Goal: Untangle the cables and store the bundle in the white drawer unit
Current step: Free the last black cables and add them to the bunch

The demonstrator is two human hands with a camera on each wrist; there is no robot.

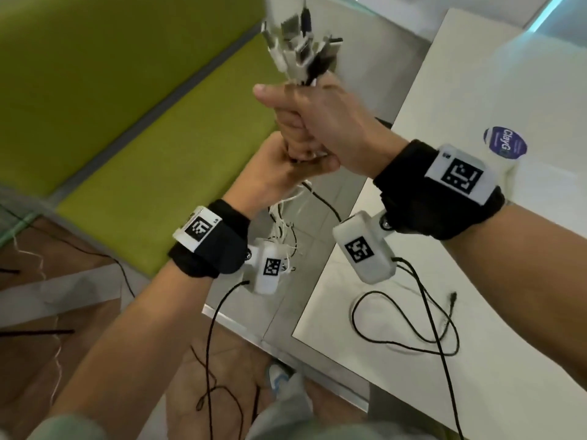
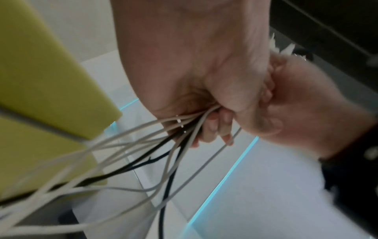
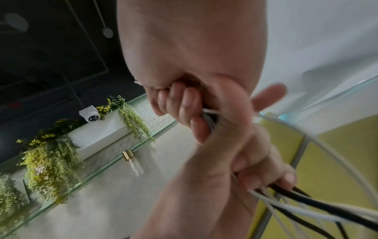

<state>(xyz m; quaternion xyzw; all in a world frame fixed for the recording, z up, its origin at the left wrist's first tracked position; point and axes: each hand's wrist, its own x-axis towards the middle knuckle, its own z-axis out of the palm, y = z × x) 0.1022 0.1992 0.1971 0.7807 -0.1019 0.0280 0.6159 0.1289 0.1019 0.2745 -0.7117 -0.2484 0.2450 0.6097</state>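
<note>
A bundle of white and black cables [image 1: 301, 49] is held upright in front of me, its plugs fanned out at the top. My right hand [image 1: 314, 122] grips the bundle just under the plugs, thumb stretched left. My left hand [image 1: 286, 166] grips it directly below, touching the right hand. The loose cable ends [image 1: 286, 230] hang down under the left fist. In the left wrist view my left hand [image 2: 214, 100] is wrapped round the strands [image 2: 143, 153]. In the right wrist view my right hand [image 3: 184, 105] is curled on the bundle above the left hand [image 3: 245, 161]. The white drawer unit is not in view.
A white table [image 1: 476, 281] stands at the right with a loose black cable [image 1: 413, 322] looped on it and a white container with a purple label [image 1: 505, 144]. A green bench seat [image 1: 143, 138] is at the left. More thin cables lie on the floor [image 1: 206, 376].
</note>
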